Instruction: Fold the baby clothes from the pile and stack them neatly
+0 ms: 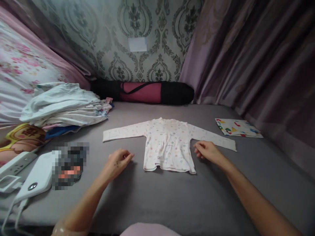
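Note:
A small white long-sleeved shirt [169, 144] with a pattern of little coloured dots lies spread flat on the grey sheet. Its sleeves stretch out to both sides, and its hem faces me with a few wrinkles. My left hand [119, 164] hovers to the left of the shirt's body, below the left sleeve, fingers loosely curled in and nothing in them. Close beside the shirt's right edge, just under the right sleeve, is my right hand [206, 151]. Its fingers are also curled, with no cloth visible in them; whether they touch the shirt I cannot tell.
A pile of clothes [64, 105] sits at the left. A folded patterned cloth [238, 127] lies at the right. Nearer on the left are a power strip [18, 164], a white power bank [36, 177] with cables, and a blurred-out item. A black-and-pink long bag [142, 92] rests against the wall.

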Available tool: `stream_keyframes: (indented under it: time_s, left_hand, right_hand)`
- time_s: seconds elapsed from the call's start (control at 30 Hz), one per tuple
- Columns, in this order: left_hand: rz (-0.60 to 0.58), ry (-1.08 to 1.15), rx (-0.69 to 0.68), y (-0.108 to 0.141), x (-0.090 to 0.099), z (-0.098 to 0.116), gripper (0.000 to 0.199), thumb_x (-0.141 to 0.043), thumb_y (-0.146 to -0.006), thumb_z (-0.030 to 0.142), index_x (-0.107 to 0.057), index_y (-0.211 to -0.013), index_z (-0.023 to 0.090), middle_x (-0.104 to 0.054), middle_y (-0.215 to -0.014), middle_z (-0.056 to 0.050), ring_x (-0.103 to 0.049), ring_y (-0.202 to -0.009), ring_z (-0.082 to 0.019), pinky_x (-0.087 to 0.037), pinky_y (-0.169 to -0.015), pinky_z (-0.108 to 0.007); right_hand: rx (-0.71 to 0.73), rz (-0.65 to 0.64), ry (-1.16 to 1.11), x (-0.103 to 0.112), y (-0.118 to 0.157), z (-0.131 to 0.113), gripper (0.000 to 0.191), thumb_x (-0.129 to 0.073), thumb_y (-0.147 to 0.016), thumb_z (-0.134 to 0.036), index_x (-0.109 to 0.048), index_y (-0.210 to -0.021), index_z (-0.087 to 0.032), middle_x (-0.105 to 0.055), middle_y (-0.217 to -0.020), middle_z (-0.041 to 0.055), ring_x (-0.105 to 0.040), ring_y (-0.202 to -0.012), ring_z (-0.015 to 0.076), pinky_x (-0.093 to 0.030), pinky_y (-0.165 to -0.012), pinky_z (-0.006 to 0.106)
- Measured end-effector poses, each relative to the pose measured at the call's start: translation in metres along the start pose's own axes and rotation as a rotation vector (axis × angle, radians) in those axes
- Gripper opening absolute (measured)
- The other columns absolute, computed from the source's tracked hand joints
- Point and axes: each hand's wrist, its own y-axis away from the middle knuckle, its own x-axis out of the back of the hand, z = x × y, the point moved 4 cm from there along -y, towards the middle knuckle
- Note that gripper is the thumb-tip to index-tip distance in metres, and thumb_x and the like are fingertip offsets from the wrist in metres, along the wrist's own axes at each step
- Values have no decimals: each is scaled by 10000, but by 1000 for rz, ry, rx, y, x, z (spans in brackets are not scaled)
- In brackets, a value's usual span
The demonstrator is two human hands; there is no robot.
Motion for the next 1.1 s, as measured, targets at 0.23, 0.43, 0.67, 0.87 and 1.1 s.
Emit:
stream_keyframes:
  time_s: [0.23, 0.43, 0.67, 0.87, 1.1]
  left_hand:
    - [9, 158, -211, 44, -37, 30, 373, -607, -780, 500, -609, -1065, 258, -669, -942, -53, -598, -870, -219, -471, -797, -338]
    - [135, 34, -428, 43, -44, 40, 271, -511, -903, 433, -577, -1075, 234, -612, -1048, -83, -580, -960, -213, -492, -841, -344]
    - [164, -234, -722, 50, -35, 50, 238, -380, -985, 287, -588, -1069, 206, -593, -1203, -84, -598, -975, -194, -506, -851, -342]
    - [-16, -340, -864, 42, -32, 47, 309, -319, -990, 205, -555, -1188, 189, -636, -1173, -80, -609, -999, -198, -514, -855, -327]
    - [-117, -368, -776, 27, -9, 41, 350, -312, -969, 183, -533, -1235, 237, -608, -1205, -72, -640, -962, -180, -508, -733, -245]
  right_hand:
    - [180, -72, 236, -20, 86, 10, 281, -600, -786, -397, -589, -1020, -241, -638, -867, 21, -586, -644, 138, -477, -613, 259]
    - [426, 9, 415, -36, 98, 6, 216, -559, -869, -339, -545, -1060, -240, -569, -1086, 64, -603, -799, 160, -503, -744, 298]
    - [740, -29, 716, -38, 98, 2, 223, -383, -968, -203, -560, -1105, -211, -613, -1109, 82, -633, -927, 193, -511, -794, 314]
    - [804, -63, 884, -35, 95, -1, 470, -350, -830, 25, -557, -1197, -183, -629, -1111, 81, -653, -849, 173, -512, -724, 282]
    - [781, -152, 1012, -13, 84, -5, 447, -386, -850, -18, -575, -1176, -260, -600, -1018, 46, -621, -753, 148, -462, -648, 254]
